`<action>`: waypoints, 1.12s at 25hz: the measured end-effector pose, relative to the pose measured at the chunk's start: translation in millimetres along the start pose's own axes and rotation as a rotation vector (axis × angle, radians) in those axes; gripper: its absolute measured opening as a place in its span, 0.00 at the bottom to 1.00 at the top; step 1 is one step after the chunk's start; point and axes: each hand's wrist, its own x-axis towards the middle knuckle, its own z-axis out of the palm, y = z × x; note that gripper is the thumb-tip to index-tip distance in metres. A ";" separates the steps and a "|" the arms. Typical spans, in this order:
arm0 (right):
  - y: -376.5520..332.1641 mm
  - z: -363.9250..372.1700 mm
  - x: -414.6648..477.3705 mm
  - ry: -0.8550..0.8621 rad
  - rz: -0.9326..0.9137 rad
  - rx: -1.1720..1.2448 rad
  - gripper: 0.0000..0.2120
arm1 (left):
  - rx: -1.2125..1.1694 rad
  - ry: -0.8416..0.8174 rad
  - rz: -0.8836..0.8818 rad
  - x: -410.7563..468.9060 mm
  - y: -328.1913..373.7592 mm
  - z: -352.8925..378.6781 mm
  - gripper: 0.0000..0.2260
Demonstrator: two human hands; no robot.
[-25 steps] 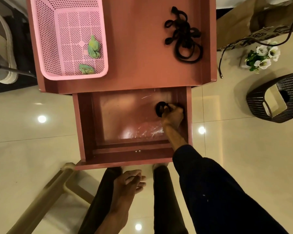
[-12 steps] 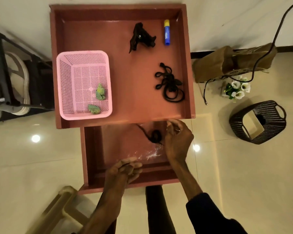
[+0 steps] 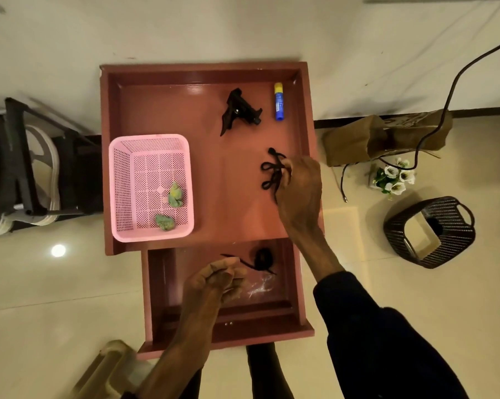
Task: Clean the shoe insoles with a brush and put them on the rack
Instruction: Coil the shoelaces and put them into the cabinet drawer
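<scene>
R hand (image 3: 300,188) has its fingers clamped on a tangled black lace bundle (image 3: 272,171) at 3 o'clock of the glossy red-brown table top (image 3: 214,174). L hand (image 3: 214,283) is curled over the open drawer (image 3: 156,298) at 6, just beside a 2nd coiled lace (image 3: 262,258); can't tell if it pinches the loose strand. Rack (image 3: 15,156), dark bars, stands at 9 w/ a pale-soled shoe (image 3: 45,156). Pink perforated plastic basket (image 3: 119,191) holds green lumps (image 3: 175,194). At 1 lies a blue stick (image 3: 278,102) w/ yellow cap, print too small to read. On the floor at 3 is a dark woven basket (image 3: 450,223).

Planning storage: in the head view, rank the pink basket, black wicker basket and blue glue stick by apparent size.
pink basket
black wicker basket, which sits lower, farther from the camera, so this is unsure
blue glue stick
</scene>
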 end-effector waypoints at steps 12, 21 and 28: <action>30.5 23.8 11.6 -0.274 0.102 0.040 0.07 | -0.044 0.001 -0.036 11.9 12.8 10.3 0.17; 5.9 -29.3 8.1 -0.262 0.277 0.503 0.14 | 0.032 -0.047 0.059 -0.2 52.5 13.9 0.11; 8.0 -38.0 11.9 -0.152 0.281 0.453 0.09 | 0.069 -0.052 0.130 3.4 65.0 16.6 0.09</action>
